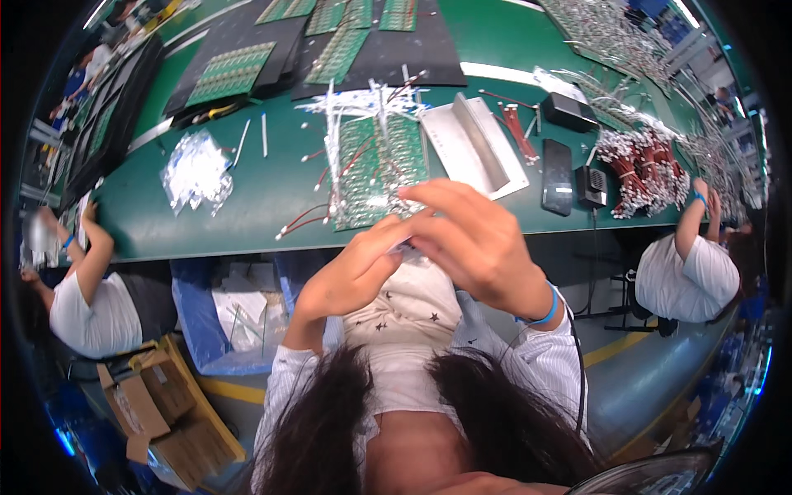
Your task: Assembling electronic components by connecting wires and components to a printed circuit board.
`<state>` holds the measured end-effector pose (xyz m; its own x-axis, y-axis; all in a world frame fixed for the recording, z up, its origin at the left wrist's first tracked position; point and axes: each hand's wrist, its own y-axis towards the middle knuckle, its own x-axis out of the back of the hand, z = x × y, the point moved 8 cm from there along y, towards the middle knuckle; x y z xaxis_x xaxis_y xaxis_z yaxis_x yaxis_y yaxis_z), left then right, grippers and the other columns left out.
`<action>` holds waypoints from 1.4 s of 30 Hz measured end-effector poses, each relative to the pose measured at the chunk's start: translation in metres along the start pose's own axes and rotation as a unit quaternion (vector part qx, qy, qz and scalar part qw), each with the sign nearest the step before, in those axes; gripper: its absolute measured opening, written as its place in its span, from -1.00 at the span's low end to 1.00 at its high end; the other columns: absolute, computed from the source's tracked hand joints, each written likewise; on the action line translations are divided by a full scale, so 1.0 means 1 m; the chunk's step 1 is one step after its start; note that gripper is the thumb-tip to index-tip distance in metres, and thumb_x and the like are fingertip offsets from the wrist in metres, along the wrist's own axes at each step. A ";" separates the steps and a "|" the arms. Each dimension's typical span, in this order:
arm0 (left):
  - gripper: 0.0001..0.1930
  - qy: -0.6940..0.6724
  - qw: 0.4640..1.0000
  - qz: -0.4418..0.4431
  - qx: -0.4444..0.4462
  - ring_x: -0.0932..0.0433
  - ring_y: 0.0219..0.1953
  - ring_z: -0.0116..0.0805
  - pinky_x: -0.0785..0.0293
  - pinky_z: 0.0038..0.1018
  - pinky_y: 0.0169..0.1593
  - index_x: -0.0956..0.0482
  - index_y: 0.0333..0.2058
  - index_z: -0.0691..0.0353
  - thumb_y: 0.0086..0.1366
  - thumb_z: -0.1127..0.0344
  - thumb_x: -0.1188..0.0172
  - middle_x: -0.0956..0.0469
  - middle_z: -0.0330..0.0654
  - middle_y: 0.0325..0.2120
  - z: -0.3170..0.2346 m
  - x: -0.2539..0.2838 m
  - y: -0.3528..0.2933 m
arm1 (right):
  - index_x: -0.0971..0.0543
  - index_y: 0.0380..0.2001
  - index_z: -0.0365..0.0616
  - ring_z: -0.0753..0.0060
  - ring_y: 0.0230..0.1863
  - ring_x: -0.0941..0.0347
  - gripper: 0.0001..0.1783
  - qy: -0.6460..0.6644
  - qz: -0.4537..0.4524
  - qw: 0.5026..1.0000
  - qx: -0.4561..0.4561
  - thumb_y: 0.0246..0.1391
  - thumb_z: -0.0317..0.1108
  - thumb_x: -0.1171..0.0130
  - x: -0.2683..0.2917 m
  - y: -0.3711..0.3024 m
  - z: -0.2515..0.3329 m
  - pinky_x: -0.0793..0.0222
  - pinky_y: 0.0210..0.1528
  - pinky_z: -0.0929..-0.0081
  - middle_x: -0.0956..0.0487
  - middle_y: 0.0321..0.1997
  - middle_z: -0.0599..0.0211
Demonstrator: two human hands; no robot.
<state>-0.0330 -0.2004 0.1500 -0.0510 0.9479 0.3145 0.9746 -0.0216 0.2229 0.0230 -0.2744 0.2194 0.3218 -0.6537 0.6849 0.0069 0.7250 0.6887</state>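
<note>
My left hand (353,268) and my right hand (477,235) meet just off the near edge of the table. Both are closed, fingertips together, around something small and pale that I cannot make out. Right behind them lies a green circuit board panel (356,177) with rows of small parts. Red-and-black wires (305,221) with white connectors stick out from its left side. White strips (363,101) are heaped over its far end. The right hand's fingers hide the panel's near right corner.
A bent metal plate (470,144), a black phone (557,177), a black adapter (591,186) and bundled red wires (643,169) lie to the right. A clear plastic bag (198,173) is on the left. Below stands a blue-lined bin (194,322). Co-workers sit on both sides.
</note>
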 end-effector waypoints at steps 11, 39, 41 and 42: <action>-0.49 -0.020 0.999 -0.018 0.020 -0.35 -0.22 -0.03 -0.24 -0.30 -0.05 -0.22 0.08 0.39 0.07 0.52 0.20 -0.35 0.09 -0.24 0.025 -0.008 0.004 | -0.44 -0.41 -0.23 0.16 -0.10 -0.41 -0.76 0.048 0.046 0.997 -0.044 -0.26 -0.46 -0.18 -0.013 -0.015 -0.014 -0.42 -0.18 0.38 -0.43 -0.07 0.18; -0.50 0.112 0.992 0.050 0.027 -0.28 -0.06 0.09 -0.20 -0.18 0.05 -0.18 0.05 0.44 0.05 0.49 0.15 -0.33 0.14 -0.08 0.006 -0.016 -0.004 | -0.44 -0.42 -0.34 0.08 -0.19 -0.48 -0.72 0.066 0.086 0.994 -0.008 -0.31 -0.52 -0.22 -0.014 -0.020 0.000 -0.47 -0.23 0.38 -0.44 -0.06 0.02; -0.51 0.100 0.992 0.056 0.046 -0.25 0.00 0.10 -0.16 -0.17 0.10 -0.19 0.04 0.41 0.07 0.48 0.15 -0.31 0.15 -0.05 0.005 -0.018 -0.010 | -0.47 -0.42 -0.28 0.12 -0.11 -0.45 -0.79 0.080 0.106 0.991 -0.015 -0.27 -0.49 -0.10 -0.017 -0.015 0.002 -0.44 -0.18 0.40 -0.45 -0.04 0.14; -0.51 0.112 0.991 0.034 0.061 -0.25 0.00 0.10 -0.16 -0.17 0.10 -0.19 0.04 0.41 0.07 0.48 0.15 -0.31 0.15 -0.05 0.005 -0.017 -0.013 | -0.47 -0.42 -0.28 0.12 -0.11 -0.45 -0.79 0.099 0.106 0.989 0.007 -0.27 -0.49 -0.10 -0.016 -0.015 0.007 -0.44 -0.18 0.40 -0.45 -0.04 0.14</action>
<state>-0.0435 -0.2148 0.1366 -0.0189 0.8511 0.5246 0.9958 -0.0310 0.0863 0.0113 -0.2764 0.2002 0.4937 -0.4306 0.7555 -0.0926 0.8378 0.5380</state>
